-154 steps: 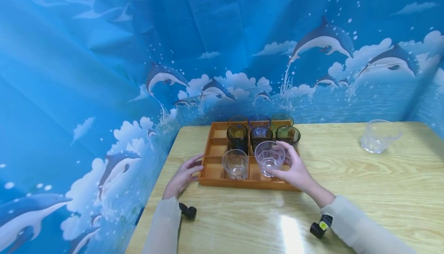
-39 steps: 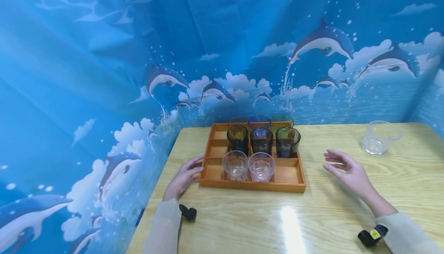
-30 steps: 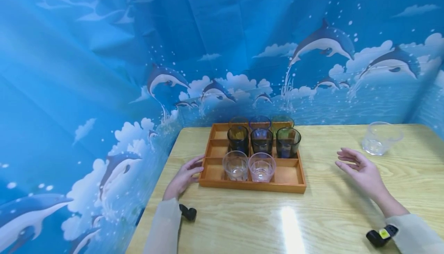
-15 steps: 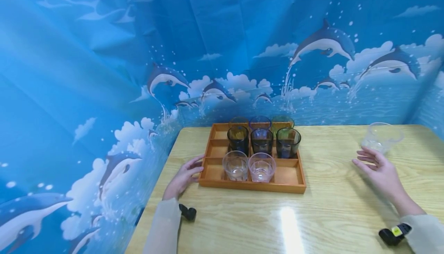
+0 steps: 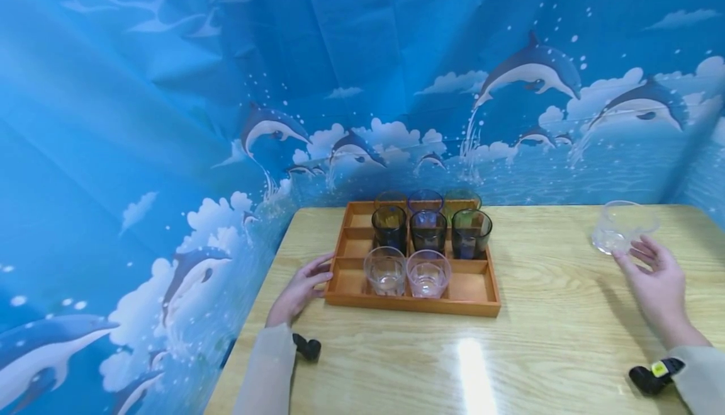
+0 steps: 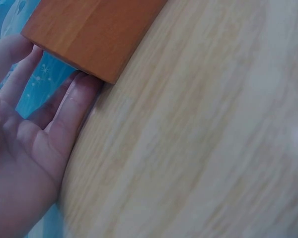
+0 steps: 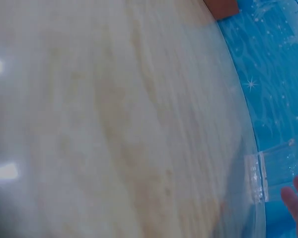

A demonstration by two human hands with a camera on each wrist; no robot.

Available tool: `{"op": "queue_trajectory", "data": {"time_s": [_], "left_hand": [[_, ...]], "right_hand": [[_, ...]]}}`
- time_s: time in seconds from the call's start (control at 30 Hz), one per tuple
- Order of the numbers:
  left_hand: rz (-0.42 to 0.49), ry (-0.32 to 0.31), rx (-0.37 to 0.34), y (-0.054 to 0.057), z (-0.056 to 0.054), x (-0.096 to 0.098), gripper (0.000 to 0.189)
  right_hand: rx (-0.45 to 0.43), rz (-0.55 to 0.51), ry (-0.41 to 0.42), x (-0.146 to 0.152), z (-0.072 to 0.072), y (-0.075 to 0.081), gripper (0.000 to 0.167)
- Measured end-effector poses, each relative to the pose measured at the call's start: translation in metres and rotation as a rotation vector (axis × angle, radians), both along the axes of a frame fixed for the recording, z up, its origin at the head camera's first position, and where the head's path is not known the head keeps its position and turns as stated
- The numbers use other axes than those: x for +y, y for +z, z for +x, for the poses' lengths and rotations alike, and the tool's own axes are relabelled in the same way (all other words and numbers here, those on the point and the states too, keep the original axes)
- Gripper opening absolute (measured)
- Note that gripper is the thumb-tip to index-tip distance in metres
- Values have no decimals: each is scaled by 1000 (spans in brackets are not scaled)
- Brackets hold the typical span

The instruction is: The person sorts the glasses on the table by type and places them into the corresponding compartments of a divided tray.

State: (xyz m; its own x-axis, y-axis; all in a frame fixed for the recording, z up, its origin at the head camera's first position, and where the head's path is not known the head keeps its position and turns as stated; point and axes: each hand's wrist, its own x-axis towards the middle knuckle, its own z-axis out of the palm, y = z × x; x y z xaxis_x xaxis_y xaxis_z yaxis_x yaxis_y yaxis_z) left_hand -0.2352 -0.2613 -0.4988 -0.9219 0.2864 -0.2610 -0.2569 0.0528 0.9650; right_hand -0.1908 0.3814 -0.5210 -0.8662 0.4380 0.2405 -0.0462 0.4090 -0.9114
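Note:
My left hand (image 5: 297, 290) rests against the left end of a wooden divided tray (image 5: 408, 305). In the left wrist view its fingers (image 6: 72, 106) touch the tray's side wall (image 6: 97, 39). My right hand (image 5: 657, 283) is at a clear glass (image 5: 608, 232) at the back right of the table, fingers loosely spread and thumb by the base. The right wrist view catches that glass (image 7: 258, 178) beside the fingertips; contact is unclear. In the tray's front row stand a clear glass (image 5: 386, 276) and a faintly pinkish one (image 5: 428, 279); the front right compartment (image 5: 472, 279) is bare.
Dark tinted glasses (image 5: 428, 235) fill the tray's middle row, with amber, blue and green rims (image 5: 461, 199) behind. The wood-grain table (image 5: 544, 327) ends at a blue dolphin-printed curtain (image 5: 396, 75) along the back and left.
My right hand set the pinkish glass into the front row, let go and travelled right to the lone clear glass. The left hand and the tray stay where they were.

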Motion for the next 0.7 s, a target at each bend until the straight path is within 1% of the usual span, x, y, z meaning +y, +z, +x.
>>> {"op": "queue_trajectory", "data": {"time_s": [0.1, 0.2, 0.33, 0.37, 0.43, 0.6, 0.7], "left_hand": [[-8, -2, -1, 0, 0, 0, 53], [-13, -6, -1, -1, 0, -1, 53], [-16, -10, -3, -1, -1, -1, 54], [-17, -11, -2, -1, -1, -1, 54], [-18, -3, -2, -5, -3, -2, 54], [-33, 30, 19, -19, -9, -5, 52], [-39, 39, 29, -21, -9, -5, 51]], "right_hand": [[-101, 17, -66, 5, -3, 2, 72], [-176, 26, -93, 9, -8, 3, 81], [-239, 14, -47, 17, -15, 5, 92], [-251, 8, -33, 19, -16, 6, 94], [-265, -9, -7, 21, -20, 9, 98], [-272, -35, 16, 25, -30, 18, 104], [-269, -43, 23, 26, -36, 22, 107]]}}
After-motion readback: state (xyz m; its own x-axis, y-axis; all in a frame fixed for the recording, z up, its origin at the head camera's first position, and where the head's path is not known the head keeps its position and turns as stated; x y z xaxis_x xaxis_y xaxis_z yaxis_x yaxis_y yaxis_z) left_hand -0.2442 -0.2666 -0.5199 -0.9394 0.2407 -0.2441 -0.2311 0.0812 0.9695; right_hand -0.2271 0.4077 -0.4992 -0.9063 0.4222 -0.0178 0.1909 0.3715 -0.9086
